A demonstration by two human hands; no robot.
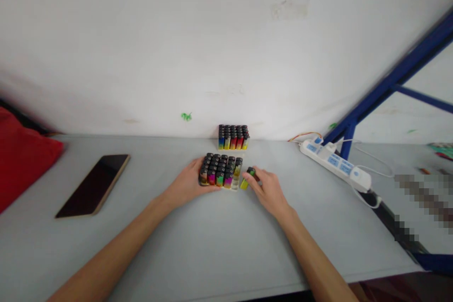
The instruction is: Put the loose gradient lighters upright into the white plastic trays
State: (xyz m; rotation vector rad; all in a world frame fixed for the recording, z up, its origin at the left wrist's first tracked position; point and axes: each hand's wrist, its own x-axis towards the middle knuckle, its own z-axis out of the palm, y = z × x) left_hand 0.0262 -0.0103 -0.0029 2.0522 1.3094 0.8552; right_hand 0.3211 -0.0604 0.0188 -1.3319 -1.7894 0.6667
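Note:
A tray of upright lighters (220, 178) with black tops and coloured bodies stands on the grey table. My left hand (189, 181) is closed around its left side and front left corner. Just to the tray's right, my right hand (266, 188) pinches a yellow-green lighter (245, 183), which is slightly tilted. At the tray's right end, part of the clear holder shows beneath a yellowish lighter (238, 166). Behind, against the wall, stands a second block of lighters (233, 138) in blue, red and yellow, untouched by either hand.
A dark phone or tablet (94, 186) lies on the table (212, 245) at the left, near a red cloth or bag (24, 155). At the right are a white power strip (334, 163) with cables and a blue metal frame (375, 94).

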